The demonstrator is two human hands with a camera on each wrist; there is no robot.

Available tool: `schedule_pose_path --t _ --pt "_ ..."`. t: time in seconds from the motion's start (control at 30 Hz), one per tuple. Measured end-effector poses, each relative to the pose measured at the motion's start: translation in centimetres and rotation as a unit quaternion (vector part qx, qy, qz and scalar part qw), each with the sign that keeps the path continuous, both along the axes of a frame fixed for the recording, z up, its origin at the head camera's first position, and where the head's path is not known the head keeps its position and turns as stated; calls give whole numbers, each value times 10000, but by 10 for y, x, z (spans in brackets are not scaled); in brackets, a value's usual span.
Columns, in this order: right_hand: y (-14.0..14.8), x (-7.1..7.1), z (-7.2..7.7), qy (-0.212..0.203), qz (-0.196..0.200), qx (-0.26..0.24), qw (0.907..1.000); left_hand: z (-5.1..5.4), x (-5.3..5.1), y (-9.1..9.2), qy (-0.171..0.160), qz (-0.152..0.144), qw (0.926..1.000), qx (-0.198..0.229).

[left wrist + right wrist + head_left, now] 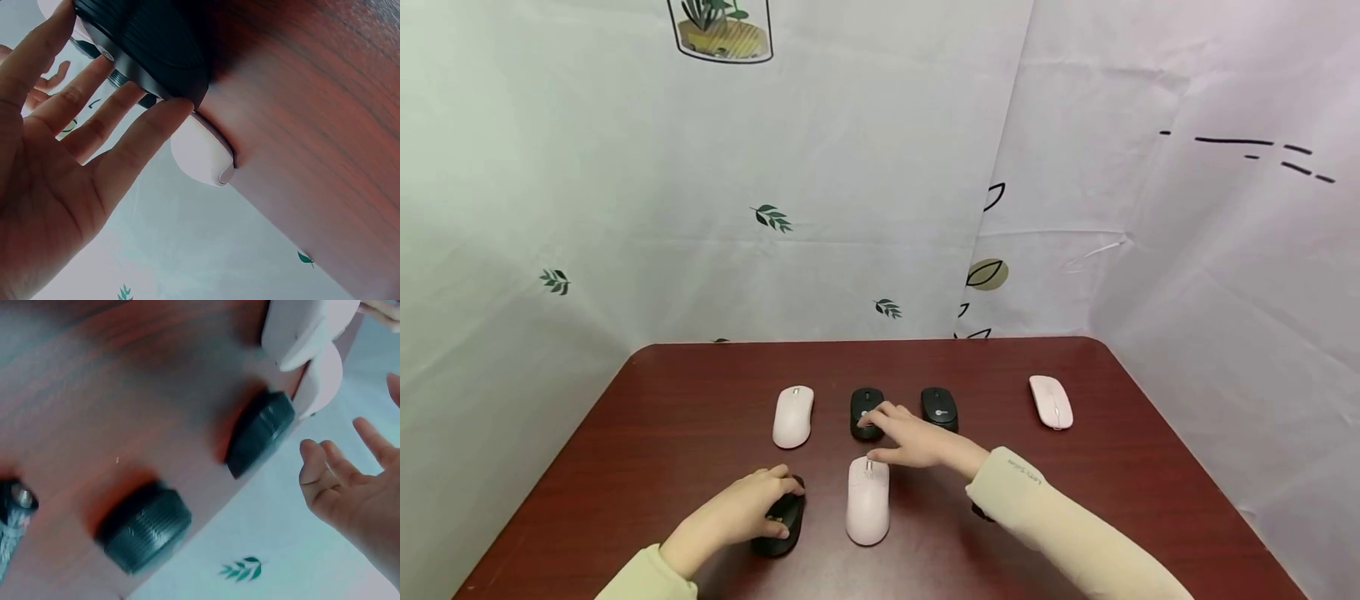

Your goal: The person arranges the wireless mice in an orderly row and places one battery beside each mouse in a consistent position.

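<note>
My left hand (741, 510) grips a black computer mouse (777, 546) at the front left of the table. In the left wrist view, fingers and thumb of the left hand (56, 181) hold the black mouse (144, 44) from both sides. My right hand (910, 437) hovers with fingers spread between a black mouse (865, 402) behind it and a white mouse (868, 508) in front. In the right wrist view the right hand (356, 487) holds nothing, apart from the black mouse (259, 431) in that view.
Another white mouse (793, 417) lies at the back left. A second black mouse (939, 407) lies behind the right forearm, and a light pink mouse (1051, 402) at the far right. A dark object (981, 512), partly hidden, shows under the right sleeve. Printed cloth (865, 167) hangs behind the brown table (700, 375).
</note>
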State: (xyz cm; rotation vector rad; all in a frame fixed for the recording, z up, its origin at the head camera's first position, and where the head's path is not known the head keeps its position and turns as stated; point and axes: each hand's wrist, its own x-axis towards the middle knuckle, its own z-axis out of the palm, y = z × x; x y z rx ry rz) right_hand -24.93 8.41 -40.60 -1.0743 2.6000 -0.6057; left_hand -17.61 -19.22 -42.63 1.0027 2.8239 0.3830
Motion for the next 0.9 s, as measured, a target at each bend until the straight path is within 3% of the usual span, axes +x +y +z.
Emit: schedule_pose_path --t 0.2,0.43,0.67,0.9 --pt "21 -7 7 400 -119 -203 9989 0 3 3 405 -85 9991 -18" --pt "49 -16 4 1130 -246 -304 9928 -1 6 0 698 -73 9975 -61" --pt "78 -25 6 1172 -687 -466 9896 4 6 5 907 -88 9958 8" --pt "105 -35 6 1477 -1038 -668 9813 8 5 15 1168 -106 9920 468"
